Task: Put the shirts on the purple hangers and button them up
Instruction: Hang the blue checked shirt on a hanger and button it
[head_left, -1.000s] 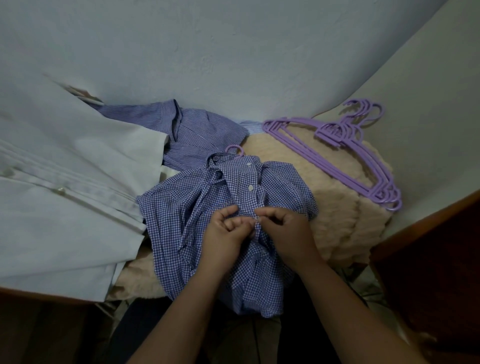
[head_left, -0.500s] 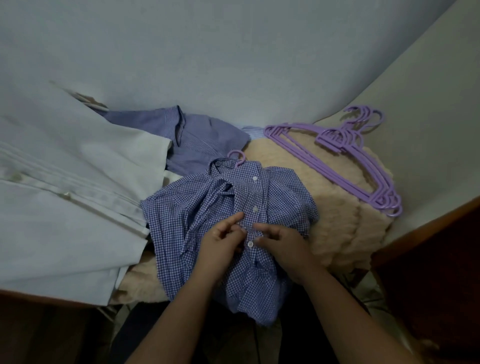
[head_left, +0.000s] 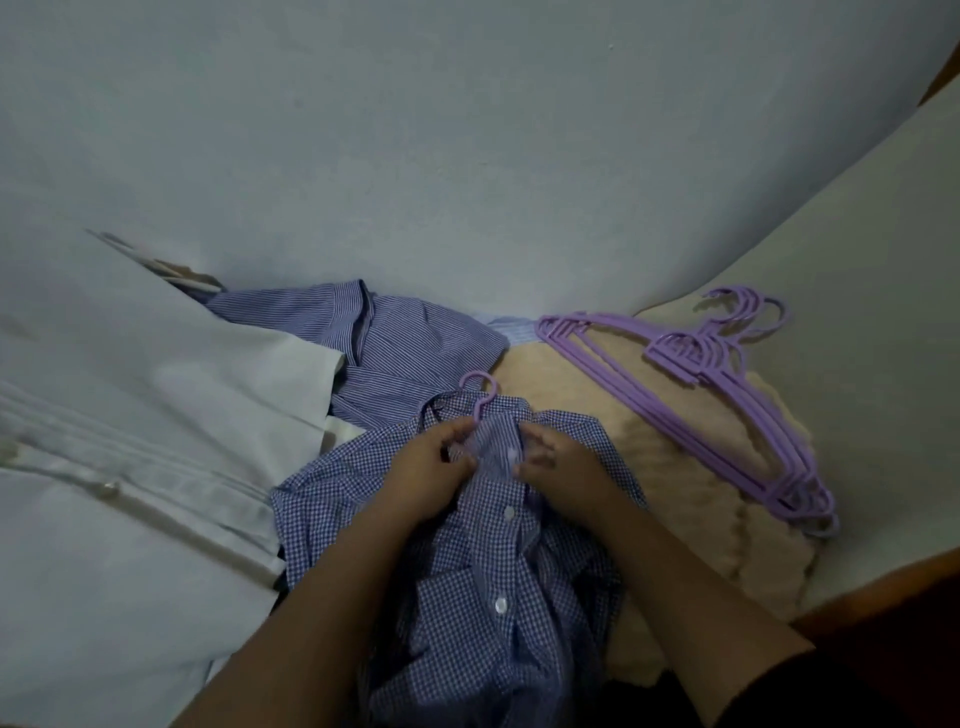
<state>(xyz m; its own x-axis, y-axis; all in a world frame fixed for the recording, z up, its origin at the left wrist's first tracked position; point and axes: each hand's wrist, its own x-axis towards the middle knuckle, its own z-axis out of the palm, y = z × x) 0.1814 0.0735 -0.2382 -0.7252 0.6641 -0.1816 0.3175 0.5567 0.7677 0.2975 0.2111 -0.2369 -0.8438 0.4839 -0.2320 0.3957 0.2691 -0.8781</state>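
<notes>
A small blue checked shirt (head_left: 498, 561) lies front-up on a beige fluffy cushion (head_left: 675, 499), with a purple hanger's hook (head_left: 480, 392) sticking out of its collar. Two white buttons show lower down its placket. My left hand (head_left: 431, 467) pinches the left edge of the placket just under the collar. My right hand (head_left: 558, 462) pinches the right edge beside it. A striped blue shirt (head_left: 395, 338) lies behind, against the wall. A stack of purple hangers (head_left: 727, 410) rests on the cushion to the right.
A large white garment (head_left: 130, 441) spreads over the left side. A pale blue wall (head_left: 467, 156) rises behind everything. A brown wooden edge (head_left: 883, 597) runs along the lower right.
Both hands have moved up the placket from the shirt's middle to just under the collar. The camera has tilted, so the shirt sits lower in view.
</notes>
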